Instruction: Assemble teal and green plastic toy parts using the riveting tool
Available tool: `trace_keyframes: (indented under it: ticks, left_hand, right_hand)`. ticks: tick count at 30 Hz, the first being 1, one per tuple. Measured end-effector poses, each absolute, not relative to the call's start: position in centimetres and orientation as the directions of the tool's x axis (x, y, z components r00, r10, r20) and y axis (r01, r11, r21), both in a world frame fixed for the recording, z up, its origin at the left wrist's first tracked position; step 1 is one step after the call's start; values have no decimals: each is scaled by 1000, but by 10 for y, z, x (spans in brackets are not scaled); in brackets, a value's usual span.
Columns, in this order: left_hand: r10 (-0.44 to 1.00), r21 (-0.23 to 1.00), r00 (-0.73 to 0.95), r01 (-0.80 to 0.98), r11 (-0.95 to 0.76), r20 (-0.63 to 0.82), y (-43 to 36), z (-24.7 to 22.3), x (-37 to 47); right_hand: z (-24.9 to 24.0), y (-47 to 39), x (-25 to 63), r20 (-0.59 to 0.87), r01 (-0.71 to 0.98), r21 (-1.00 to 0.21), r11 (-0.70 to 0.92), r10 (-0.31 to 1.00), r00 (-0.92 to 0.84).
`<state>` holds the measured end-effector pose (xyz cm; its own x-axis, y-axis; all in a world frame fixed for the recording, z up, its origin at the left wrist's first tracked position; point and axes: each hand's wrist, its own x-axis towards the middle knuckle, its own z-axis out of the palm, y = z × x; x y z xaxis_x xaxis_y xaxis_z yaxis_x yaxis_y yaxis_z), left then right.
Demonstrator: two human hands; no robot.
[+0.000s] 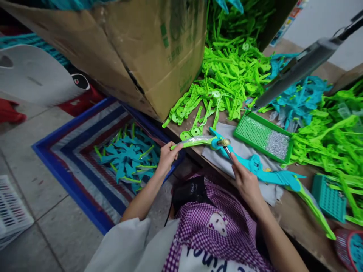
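Observation:
My left hand (pixel 167 156) is closed on the tip of a green arm that belongs to a long blue-and-green plastic part (pixel 244 162). The part spans the grey cloth at the table's edge, and its other green arm points to the lower right. My right hand (pixel 246 179) grips a small hammer (pixel 224 142) with a brass-coloured head and a thin metal shaft. The hammer's head is over the joint between the left green arm and the blue body; contact cannot be made out. Behind the part stands a green tray (pixel 241 130) holding small silvery pieces (pixel 278 144).
Loose green pieces (pixel 224 81) are heaped on the table, with blue ones (pixel 300 98) alongside. A grey electric screwdriver (pixel 297 71) hangs above them. A cardboard box (pixel 159 49) stands at the back. Blue-green parts (pixel 127 155) lie on a striped sheet (pixel 68 151) at the left.

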<state>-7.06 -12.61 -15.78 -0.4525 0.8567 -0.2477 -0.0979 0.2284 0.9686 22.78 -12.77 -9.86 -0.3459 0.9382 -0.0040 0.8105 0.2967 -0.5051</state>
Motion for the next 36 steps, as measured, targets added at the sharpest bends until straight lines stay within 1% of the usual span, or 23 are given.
trace_keyframes:
  ticks: [2, 4, 6, 9, 11, 13, 15, 17, 20, 22, 25, 28, 31, 34, 36]
  left_hand:
    - [853, 967, -456, -124, 220, -253, -129, -161, -68]
    - [855, 964, -445, -133, 230, -266, -129, -165, -67]
    - [863, 964, -429, -123, 236, -266, -126, -169, -67]
    - [877, 969, -412, -100, 226, -247, -121, -171, -68]
    - [884, 970, -401, -96, 223, -242, -120, -172, -68]
    - [890, 970, -385, -97, 224, -244, -120, -172, -67]
    - [893, 968, -375, -113, 223, -250, -121, -171, -65]
    - [893, 965, -369, -143, 219, -258, -121, -171, -63]
    - [892, 954, -351, -193, 229, -285, -122, -171, -60]
    - [895, 947, -327, -211, 243, -302, -123, -172, -58]
    - [895, 940, -310, -221, 260, -321, -123, -176, -56]
    - [883, 939, -336, -219, 266, -328, -122, -182, -55]
    - [874, 939, -359, -224, 259, -327, -120, -185, -54]
    - [869, 936, -362, -227, 269, -337, -120, -185, -53]
    - [867, 935, -363, -224, 274, -341, -120, -184, -53]
  right_hand:
    - [-96, -132, 227, 33, 797, -522, 305, 941, -338]
    - [-95, -138, 226, 54, 794, -513, 326, 935, -350]
    - [-94, -143, 225, 81, 806, -477, 350, 931, -356]
    - [-93, -145, 222, 130, 845, -387, 368, 929, -345]
    - [-93, -142, 220, 103, 867, -320, 381, 924, -368]
    - [-94, -137, 220, 34, 883, -266, 388, 919, -393]
    - [-95, -133, 220, -7, 891, -242, 385, 917, -399]
    - [-95, -133, 221, 0, 878, -282, 387, 915, -403]
    - [-95, -133, 220, 80, 813, -442, 379, 919, -385]
    - [-95, -132, 216, 106, 772, -519, 366, 924, -367]
    - [-97, -131, 212, 74, 755, -534, 381, 911, -407]
    - [-98, -135, 211, 112, 770, -493, 404, 908, -404]
    - [-99, -139, 211, 161, 819, -395, 416, 909, -384]
    - [-100, -135, 209, 80, 871, -255, 420, 907, -414]
    - [-98, -133, 207, 22, 883, -201, 425, 903, -429]
